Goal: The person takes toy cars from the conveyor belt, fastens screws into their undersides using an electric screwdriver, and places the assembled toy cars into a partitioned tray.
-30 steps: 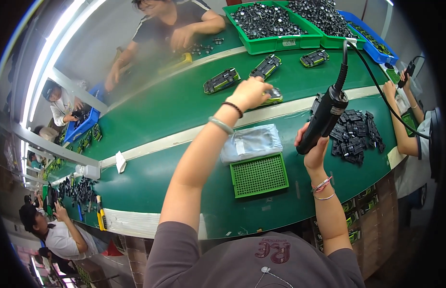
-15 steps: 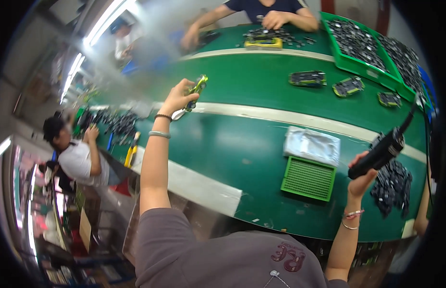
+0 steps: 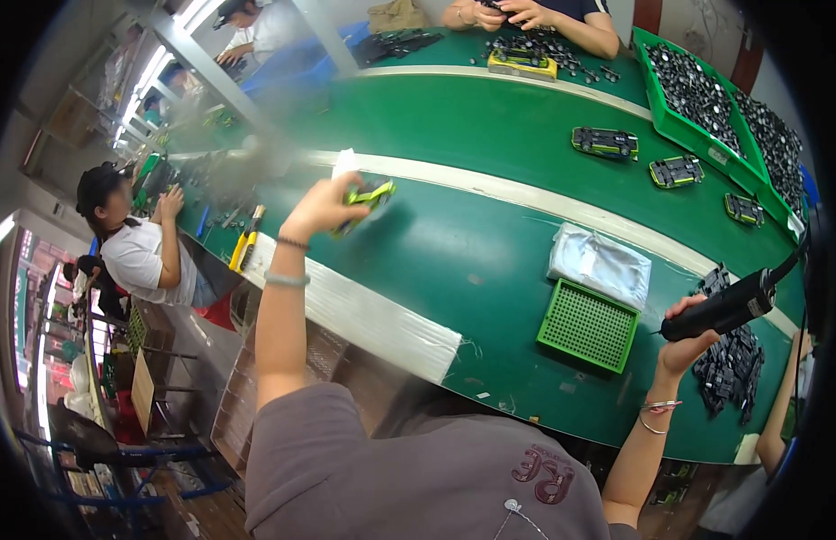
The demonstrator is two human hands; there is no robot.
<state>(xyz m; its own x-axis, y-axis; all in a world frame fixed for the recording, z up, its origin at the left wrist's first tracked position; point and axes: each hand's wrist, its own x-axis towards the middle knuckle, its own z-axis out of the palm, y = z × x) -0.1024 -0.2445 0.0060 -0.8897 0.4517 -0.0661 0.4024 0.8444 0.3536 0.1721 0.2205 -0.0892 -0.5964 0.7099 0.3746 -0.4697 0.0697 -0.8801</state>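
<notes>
My left hand (image 3: 323, 211), reaching out over the green table, grips a small yellow-green and black toy car (image 3: 373, 193) between thumb and fingers. The car is held above the tabletop near the pale strip along the conveyor. At the right, my right hand (image 3: 688, 342) is closed around a black electric screwdriver (image 3: 726, 308), whose thin tip points left and whose cord runs up to the right. Beside the screwdriver lies a pile of black plastic parts (image 3: 731, 373). Left of it are a green perforated tray (image 3: 589, 326) and a silvery plastic bag (image 3: 602, 263).
Toy cars lie upside down on the green conveyor (image 3: 454, 126), among them one black-bottomed car (image 3: 605, 143). Green bins (image 3: 711, 144) of small black parts stand at the far right. A co-worker's hands (image 3: 503, 13) work across the conveyor. Another person (image 3: 134, 238) sits at the left near a yellow-handled tool (image 3: 245, 241).
My left hand has come down and nearer with the toy car, from over the conveyor's edge to above the table. The right hand still holds the screwdriver, now turned closer to level.
</notes>
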